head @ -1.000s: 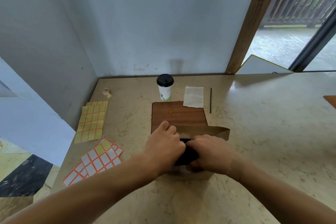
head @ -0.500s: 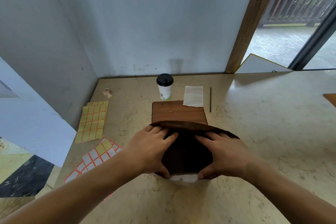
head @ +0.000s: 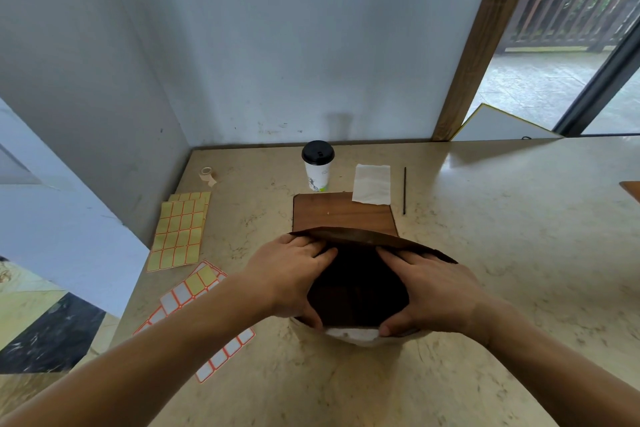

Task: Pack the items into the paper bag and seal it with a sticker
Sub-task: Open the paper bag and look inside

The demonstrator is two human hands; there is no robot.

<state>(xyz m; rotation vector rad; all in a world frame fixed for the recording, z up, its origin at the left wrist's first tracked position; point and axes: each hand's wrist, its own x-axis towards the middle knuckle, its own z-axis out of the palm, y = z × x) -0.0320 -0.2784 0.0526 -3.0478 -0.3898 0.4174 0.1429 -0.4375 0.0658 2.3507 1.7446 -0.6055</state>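
Bag mouth: paper bag (head: 356, 291) had gone from pinched flat to spread wide, ready for packing.
Hands: left hand (head: 294, 274) and right hand (head: 429, 291) gripped opposite rims.
Cup (head: 317, 165): beyond both hands, unpacked.

Soft daylight, wide-angle view, sharp centre.

Light enters from the open doorway (head: 561, 45) at the upper right and leaves a pale sheen on the far right of the counter (head: 519, 204). The cup (head: 318, 166) casts a faint shadow on the wall (head: 277, 45) behind it. The inside of the paper bag (head: 356, 288) is dark. Straight edges bow toward the frame borders, and the forearms stretch and soften at the bottom corners.
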